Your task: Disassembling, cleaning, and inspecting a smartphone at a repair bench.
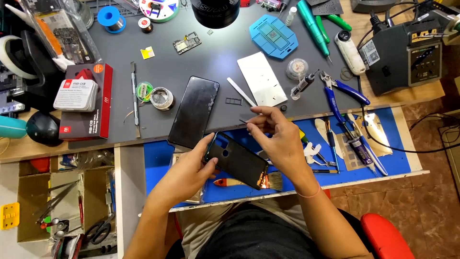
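Two hands work on a dark phone frame above a cluttered repair bench.

The left hand [191,170] grips the phone frame [237,160] by its lower-left edge, holding it tilted over the blue mat [158,165], just above a brush [249,182]. The right hand [278,134] has its fingertips pinched together on what looks like a thin pin [243,121], too small to be sure. A black phone [194,111] lies on the grey mat [206,57] just beside the frame, with a white card [261,79] and blue pliers [340,96] near.
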